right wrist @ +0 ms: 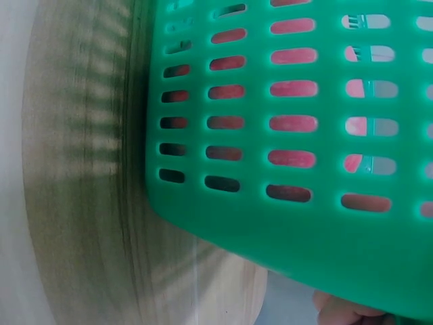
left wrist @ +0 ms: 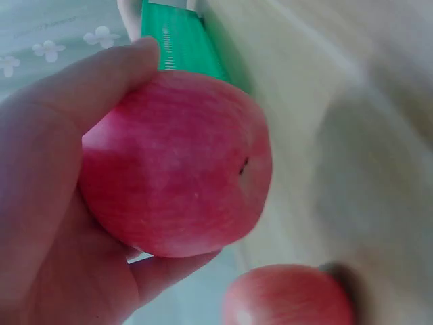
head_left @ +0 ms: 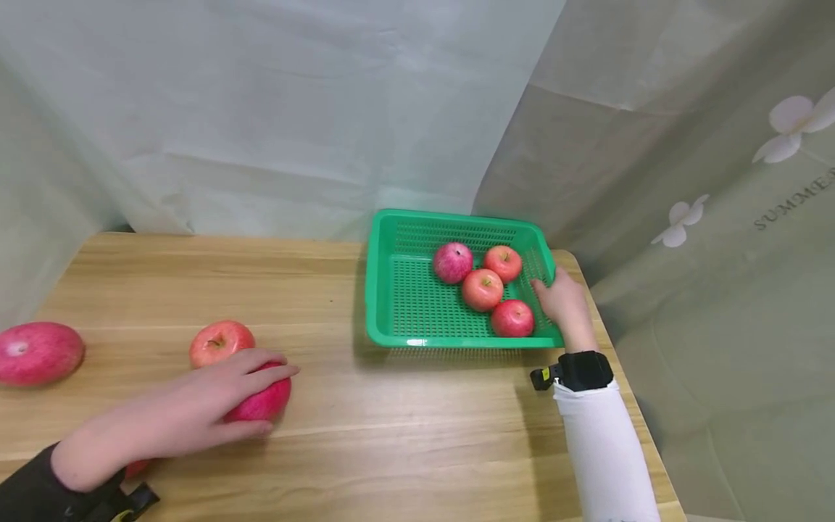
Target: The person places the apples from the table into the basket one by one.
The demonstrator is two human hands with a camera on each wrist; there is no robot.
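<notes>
Left hand (head_left: 189, 413) lies over a red apple (head_left: 264, 399) on the wooden table (head_left: 404, 435), fingers curled round it, thumb on top in the left wrist view. A second apple (head_left: 218, 341) sits just behind, touching or nearly so; a third apple (head_left: 38, 351) lies well apart at the left edge. Right hand (head_left: 564, 301) holds the right rim of the green basket (head_left: 404, 304); its finger state cannot be told. Four apples (head_left: 483, 288) lie clustered inside the basket, right half.

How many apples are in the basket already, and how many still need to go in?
Four apples sit in the green basket, steadied by the right hand. The left hand grips a fifth apple. Two more wait on the table.
</notes>
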